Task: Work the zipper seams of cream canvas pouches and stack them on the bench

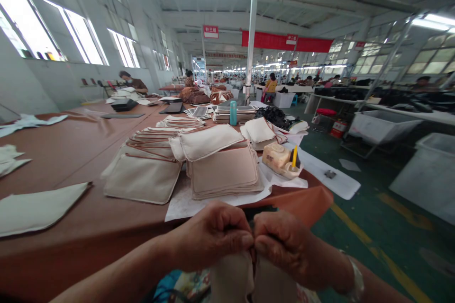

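Note:
My left hand (211, 236) and my right hand (282, 246) meet at the bottom of the view, their fingertips pinched close together. Both grip the top edge of a cream canvas bag panel (232, 277), which hangs down toward my lap. Its lower part passes out of view. Just ahead of my hands, stacks of cream canvas pieces with tan edging (223, 170) lie on white paper (209, 203). The brown work table (64, 208) spreads to my left under them.
A yellow-handled tool stands in a lump of pale wax or glue (280, 160) on the table. A teal bottle (233, 112) stands farther back. Plastic bins (380, 125) sit on the green floor at right. Co-workers (131, 83) sit along the long factory hall.

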`<state>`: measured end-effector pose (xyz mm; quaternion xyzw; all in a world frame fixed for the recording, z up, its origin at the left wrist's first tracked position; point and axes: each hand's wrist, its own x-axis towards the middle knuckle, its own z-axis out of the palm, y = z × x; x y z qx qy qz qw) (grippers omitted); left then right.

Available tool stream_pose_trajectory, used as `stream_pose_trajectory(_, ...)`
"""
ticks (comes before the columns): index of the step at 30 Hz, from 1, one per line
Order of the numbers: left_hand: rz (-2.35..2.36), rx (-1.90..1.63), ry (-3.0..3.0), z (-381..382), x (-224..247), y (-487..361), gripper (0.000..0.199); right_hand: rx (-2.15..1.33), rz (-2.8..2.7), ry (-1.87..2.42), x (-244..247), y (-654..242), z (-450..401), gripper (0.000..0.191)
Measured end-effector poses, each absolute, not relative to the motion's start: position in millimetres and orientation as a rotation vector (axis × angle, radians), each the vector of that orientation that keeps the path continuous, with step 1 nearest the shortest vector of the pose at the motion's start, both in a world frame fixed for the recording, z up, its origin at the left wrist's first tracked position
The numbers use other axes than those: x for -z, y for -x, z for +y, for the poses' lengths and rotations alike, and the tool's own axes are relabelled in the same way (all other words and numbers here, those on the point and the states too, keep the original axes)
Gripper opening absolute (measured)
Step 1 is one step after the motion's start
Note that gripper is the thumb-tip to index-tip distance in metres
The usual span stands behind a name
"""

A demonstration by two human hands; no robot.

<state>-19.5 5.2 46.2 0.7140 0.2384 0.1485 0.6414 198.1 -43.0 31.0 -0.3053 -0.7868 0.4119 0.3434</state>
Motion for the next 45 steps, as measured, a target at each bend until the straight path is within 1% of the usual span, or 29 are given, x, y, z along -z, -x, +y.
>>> stream_pose_trajectory(2,0.555,-0.287,-1.563,7.9,-44.6,21.3,0.048,-1.062,-2.037,0.803,-27.2,-199.8,-43.6,0.030)
stream_pose_trajectory(6,0.604,-0.297,-1.504,14.2,-54.4,25.2,0.067,-1.083,-2.002,0.862,-22.1,-206.0,-42.9,0.032)
stream_pose_trajectory(7,0.616,-0.288,-1.513,15.2,-57.6,26.0,0.069,-1.080,-2.004,0.872,-21.7,-207.0,-42.7,0.032)
stream_pose_trajectory(8,0.631,-0.255,-1.532,15.6,-60.0,26.6,0.067,-1.080,-2.010,0.877,-21.7,-207.3,-42.5,0.032)
stream_pose_trajectory(11,0.654,-0.142,-1.627,13.5,-60.2,25.6,0.053,-1.106,-2.010,0.870,-21.3,-205.0,-41.7,0.034)
stream_pose_trajectory(17,0.642,-0.245,-1.727,11.6,-41.3,22.8,0.053,-1.245,-1.886,0.890,-12.3,-201.4,-37.2,0.037)
stream_pose_trajectory(19,0.591,-0.180,-1.744,22.4,-35.2,33.0,0.054,-1.294,-1.777,0.889,-9.7,-208.3,-34.8,0.038)
stream_pose_trajectory(22,0.557,0.010,-1.758,43.4,-27.3,56.0,0.056,-1.252,-1.656,0.922,-8.1,-229.9,-26.3,0.037)
stream_pose_trajectory(24,0.583,0.051,-1.770,50.7,-26.2,64.9,0.055,-1.231,-1.710,1.003,-9.2,-246.1,-16.2,0.040)
stream_pose_trajectory(26,0.577,0.007,-1.794,48.6,-32.3,60.8,0.051,-1.232,-1.851,1.082,-14.2,-254.2,-5.2,0.048)
stream_pose_trajectory(28,0.551,-0.056,-1.877,40.8,-46.3,44.7,0.046,-1.185,-2.019,1.039,-23.8,-247.7,3.1,0.055)
stream_pose_trajectory(29,0.543,-0.073,-1.956,37.1,-55.1,34.8,0.045,-1.152,-2.104,0.963,-29.5,-238.9,5.4,0.056)
stream_pose_trajectory(32,0.525,-0.025,-2.034,37.4,-79.0,15.0,0.046,-1.109,-2.306,0.653,-41.9,-203.2,5.0,0.051)
stream_pose_trajectory(34,0.575,0.110,-1.938,48.9,-84.2,20.4,0.049,-1.113,-2.286,0.588,-42.2,-186.8,1.6,0.041)
stream_pose_trajectory(36,0.628,0.203,-1.816,64.3,-78.2,40.8,0.054,-1.133,-2.177,0.615,-36.3,-185.3,-0.7,0.030)
stream_pose_trajectory(40,0.640,0.114,-1.688,82.6,-50.9,90.6,0.064,-1.179,-1.932,0.672,-11.5,-213.8,4.3,0.017)
stream_pose_trajectory(43,0.632,0.034,-1.642,78.1,-40.0,102.0,0.066,-1.154,-1.903,0.788,9.0,-234.3,12.6,0.018)
stream_pose_trajectory(45,0.643,-0.055,-1.637,69.4,-40.8,92.7,0.060,-1.146,-2.005,0.883,15.0,-238.3,14.8,0.022)
